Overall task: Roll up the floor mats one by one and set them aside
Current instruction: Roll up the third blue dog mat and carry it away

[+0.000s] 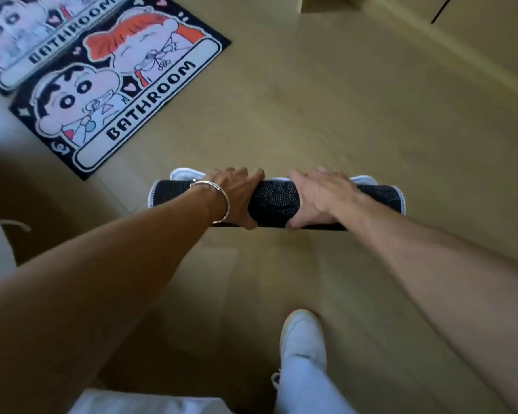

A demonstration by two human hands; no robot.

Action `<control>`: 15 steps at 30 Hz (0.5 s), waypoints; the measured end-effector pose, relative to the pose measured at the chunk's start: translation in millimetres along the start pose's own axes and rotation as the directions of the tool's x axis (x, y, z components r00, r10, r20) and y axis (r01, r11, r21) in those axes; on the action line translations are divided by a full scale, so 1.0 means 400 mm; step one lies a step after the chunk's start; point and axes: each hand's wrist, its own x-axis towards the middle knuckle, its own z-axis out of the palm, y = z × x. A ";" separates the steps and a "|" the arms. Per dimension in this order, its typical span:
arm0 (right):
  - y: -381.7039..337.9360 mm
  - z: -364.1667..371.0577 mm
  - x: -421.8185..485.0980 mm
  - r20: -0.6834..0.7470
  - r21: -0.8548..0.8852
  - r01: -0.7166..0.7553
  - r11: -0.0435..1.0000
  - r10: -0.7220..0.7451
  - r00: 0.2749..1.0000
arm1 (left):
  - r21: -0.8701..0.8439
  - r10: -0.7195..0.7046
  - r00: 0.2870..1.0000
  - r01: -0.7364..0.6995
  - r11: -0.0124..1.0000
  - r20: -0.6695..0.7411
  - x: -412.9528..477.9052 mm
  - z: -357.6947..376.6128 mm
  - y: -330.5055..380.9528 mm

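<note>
Your white shoe [304,336] is nearest. Just beyond it, your left hand [237,200] and right hand [319,198] wrap the rolled mat [274,203] mid-length, fingers over, thumbs under. It's probably soft, light and springy, so grip centrally or it unrolls. Flat BATHROOM mats [126,94] lie far left.

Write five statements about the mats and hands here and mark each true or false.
1. The left hand and the right hand both grip the rolled mat. True.
2. The bracelet is on the right wrist. False: it is on the left wrist.
3. The nearer flat mat reads BATHROOM. True.
4. The rolled mat lies on the flat mats. False: it lies apart from them, on the bare floor.
5. A second flat mat lies beyond the nearer one. True.
</note>
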 end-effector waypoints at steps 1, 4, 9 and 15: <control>0.000 -0.069 -0.019 -0.036 -0.001 -0.011 1.000 0.011 0.999 | 0.008 -0.012 1.000 0.012 1.000 -0.014 -0.008 -0.071 -0.009; 0.004 -0.250 -0.120 -0.155 -0.014 -0.031 0.999 0.028 0.987 | 0.069 0.000 0.998 0.005 0.998 -0.069 -0.066 -0.282 -0.008; 0.016 -0.547 -0.350 -0.241 -0.074 -0.005 0.997 -0.013 0.970 | 0.163 0.137 0.988 -0.124 0.979 -0.076 -0.204 -0.625 0.052; 0.033 -0.937 -0.607 -0.316 -0.130 -0.030 0.991 -0.012 0.949 | 0.112 0.131 0.981 -0.116 0.987 -0.141 -0.366 -1.049 0.121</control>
